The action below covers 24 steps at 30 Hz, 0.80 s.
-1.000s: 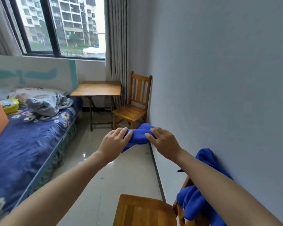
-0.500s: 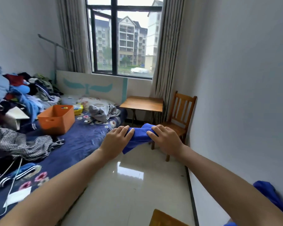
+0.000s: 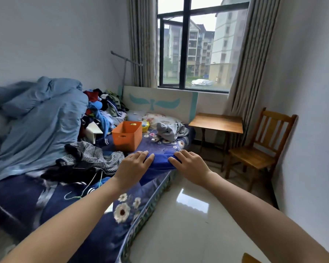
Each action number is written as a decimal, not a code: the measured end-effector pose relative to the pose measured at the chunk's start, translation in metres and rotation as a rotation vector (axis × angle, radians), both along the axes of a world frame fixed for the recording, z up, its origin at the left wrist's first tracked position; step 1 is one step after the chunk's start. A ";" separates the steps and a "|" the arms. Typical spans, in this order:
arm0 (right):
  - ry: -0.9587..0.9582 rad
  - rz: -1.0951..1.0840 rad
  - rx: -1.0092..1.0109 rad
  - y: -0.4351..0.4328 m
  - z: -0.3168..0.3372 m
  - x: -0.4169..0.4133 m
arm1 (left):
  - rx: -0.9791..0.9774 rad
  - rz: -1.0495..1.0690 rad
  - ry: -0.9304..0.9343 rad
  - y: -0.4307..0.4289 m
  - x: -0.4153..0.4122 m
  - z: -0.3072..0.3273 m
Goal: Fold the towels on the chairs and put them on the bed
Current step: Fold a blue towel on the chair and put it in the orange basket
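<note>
A folded blue towel [image 3: 160, 161] is held between my two hands over the right edge of the bed [image 3: 122, 209]. My left hand [image 3: 134, 165] grips its left end and my right hand [image 3: 188, 165] grips its right end, fingers on top. I cannot tell whether the towel touches the dark blue flowered bedcover. A bare wooden chair [image 3: 258, 149] stands against the right wall by the window. The corner of a second wooden chair [image 3: 250, 259] shows at the bottom right edge.
An orange bin [image 3: 126, 135] sits on the bed just beyond the towel. Heaped clothes [image 3: 95, 156], a light blue duvet [image 3: 40, 118] and a grey garment [image 3: 170, 130] cover much of the bed. A small wooden table [image 3: 217, 123] stands under the window. Glossy floor [image 3: 188, 215] lies to the right.
My view has swung left from the wall and chairs toward the bed. Both hands have carried the folded towel over the bed's edge. The blue towel on the near chair has left view.
</note>
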State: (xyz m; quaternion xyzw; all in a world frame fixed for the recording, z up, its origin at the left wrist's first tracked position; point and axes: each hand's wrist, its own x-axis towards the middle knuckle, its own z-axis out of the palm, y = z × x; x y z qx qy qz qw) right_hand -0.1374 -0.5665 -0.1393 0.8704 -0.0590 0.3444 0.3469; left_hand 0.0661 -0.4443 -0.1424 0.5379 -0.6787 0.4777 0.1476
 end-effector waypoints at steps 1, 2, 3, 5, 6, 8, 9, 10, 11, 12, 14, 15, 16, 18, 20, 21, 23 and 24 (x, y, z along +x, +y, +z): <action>0.002 0.013 0.009 0.005 -0.002 0.013 | 0.001 0.010 0.006 0.006 0.012 -0.004; 0.006 0.025 0.009 0.008 -0.003 0.022 | 0.003 0.012 0.011 0.011 0.019 -0.007; 0.014 0.037 0.007 0.011 -0.005 0.030 | 0.002 0.014 0.014 0.015 0.026 -0.010; 0.023 0.057 -0.001 0.012 -0.007 0.045 | 0.002 0.028 0.019 0.021 0.038 -0.015; 0.026 0.063 -0.003 0.011 -0.008 0.050 | 0.015 0.039 0.029 0.021 0.043 -0.018; 0.040 0.078 0.001 0.008 -0.011 0.056 | 0.058 0.064 0.062 0.021 0.049 -0.022; 0.048 0.086 0.002 0.006 -0.013 0.059 | 0.072 0.076 0.068 0.020 0.051 -0.024; 0.055 0.095 -0.001 0.003 -0.015 0.061 | 0.082 0.084 0.069 0.018 0.053 -0.025; 0.058 0.107 -0.006 0.000 -0.016 0.064 | 0.099 0.091 0.075 0.016 0.056 -0.027; 0.059 0.119 -0.013 -0.003 -0.017 0.066 | 0.121 0.098 0.083 0.013 0.058 -0.027; 0.052 0.143 -0.029 -0.009 -0.018 0.070 | 0.165 0.126 0.096 0.008 0.061 -0.028; 0.050 0.154 -0.036 -0.014 -0.019 0.072 | 0.180 0.138 0.100 0.004 0.063 -0.028; 0.048 0.162 -0.041 -0.019 -0.019 0.073 | 0.191 0.142 0.102 0.000 0.064 -0.028; 0.050 0.168 -0.044 -0.035 -0.021 0.075 | 0.200 0.141 0.095 -0.015 0.067 -0.028; 0.057 0.164 -0.039 -0.051 -0.021 0.077 | 0.192 0.130 0.085 -0.032 0.070 -0.027; 0.057 0.160 -0.038 -0.064 -0.021 0.078 | 0.189 0.120 0.082 -0.045 0.072 -0.027; 0.056 0.143 -0.043 -0.089 -0.021 0.079 | 0.182 0.104 0.088 -0.070 0.074 -0.026; 0.055 0.131 -0.046 -0.106 -0.021 0.080 | 0.191 0.102 0.089 -0.087 0.074 -0.026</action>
